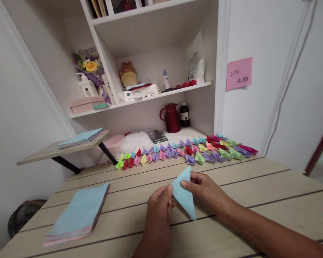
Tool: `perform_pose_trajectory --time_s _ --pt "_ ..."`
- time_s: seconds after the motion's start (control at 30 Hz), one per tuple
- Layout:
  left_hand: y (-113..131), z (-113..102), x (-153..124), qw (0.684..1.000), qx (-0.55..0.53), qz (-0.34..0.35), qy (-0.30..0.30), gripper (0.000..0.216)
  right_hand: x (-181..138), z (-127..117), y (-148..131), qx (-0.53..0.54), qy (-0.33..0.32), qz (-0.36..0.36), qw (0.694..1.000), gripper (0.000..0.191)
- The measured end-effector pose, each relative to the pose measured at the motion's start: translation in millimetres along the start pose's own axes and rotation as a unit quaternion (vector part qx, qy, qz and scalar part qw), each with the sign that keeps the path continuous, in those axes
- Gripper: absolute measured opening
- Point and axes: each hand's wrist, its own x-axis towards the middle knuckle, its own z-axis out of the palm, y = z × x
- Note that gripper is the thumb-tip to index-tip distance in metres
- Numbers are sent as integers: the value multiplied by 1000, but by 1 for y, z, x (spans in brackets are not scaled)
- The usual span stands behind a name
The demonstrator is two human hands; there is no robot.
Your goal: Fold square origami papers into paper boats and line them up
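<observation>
Here, holding a folded blue paper (185,197) over the wooden table (123,206), pinched narrowly at its left corner by the left hand (159,204) and at its right edge by the right hand (206,187), in front of the paper boats (174,153) and to the right of the paper pile (78,208).

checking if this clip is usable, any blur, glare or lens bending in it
Head view: wide-angle look, the table flaring toward the lower corners; head view: soft light, no harsh glare on the folded sheet; head view: left hand and right hand clear in outline, no strong smear; head view: print on the dark bottle too small to read.
</observation>
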Motion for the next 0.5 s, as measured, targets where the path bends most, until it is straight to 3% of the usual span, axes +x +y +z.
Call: perform_pose_trajectory --time_s 0.23,0.5 --pt "5 6 -7 981 -168 -98 -31 34 -2 -6 -5 19 8 -70 997 40" --pt "6 4 -6 977 -161 -128 -59 36 -13 1 -11 -1 -21 -53 998 41"
